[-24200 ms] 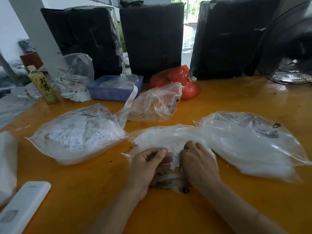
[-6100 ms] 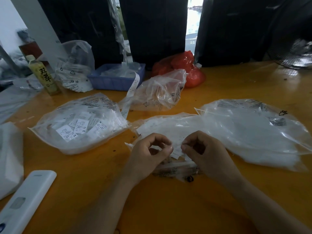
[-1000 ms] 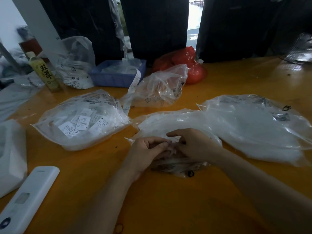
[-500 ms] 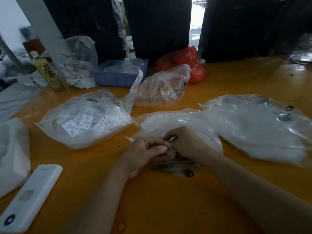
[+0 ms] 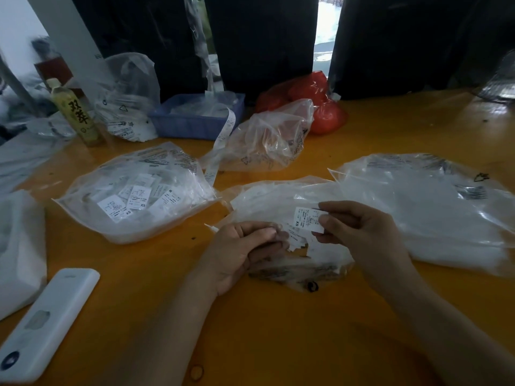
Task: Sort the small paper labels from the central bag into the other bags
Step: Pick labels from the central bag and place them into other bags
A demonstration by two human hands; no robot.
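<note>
The central clear bag [image 5: 278,196] lies on the orange table, its mouth towards me with loose white labels [image 5: 298,242] spilling out. My right hand [image 5: 359,232] pinches one small white label [image 5: 306,220] printed "XS" and holds it above the bag's mouth. My left hand [image 5: 245,252] rests at the bag's opening with fingers curled, pinching the labels there. A clear bag on the left [image 5: 133,190] holds several XS labels. A large clear bag on the right [image 5: 434,207] lies flat with white contents.
A white remote-like device [image 5: 47,321] lies near left. Behind stand a drink bottle [image 5: 75,112], a blue tray [image 5: 195,118] with a label strip [image 5: 220,143] trailing out, a crumpled clear bag [image 5: 267,137], a red bag [image 5: 317,104] and dark wrapped bundles [image 5: 262,43].
My right hand has pulled away from the left, lifting a single XS label out of the bag's mouth. The left hand stays at the opening.
</note>
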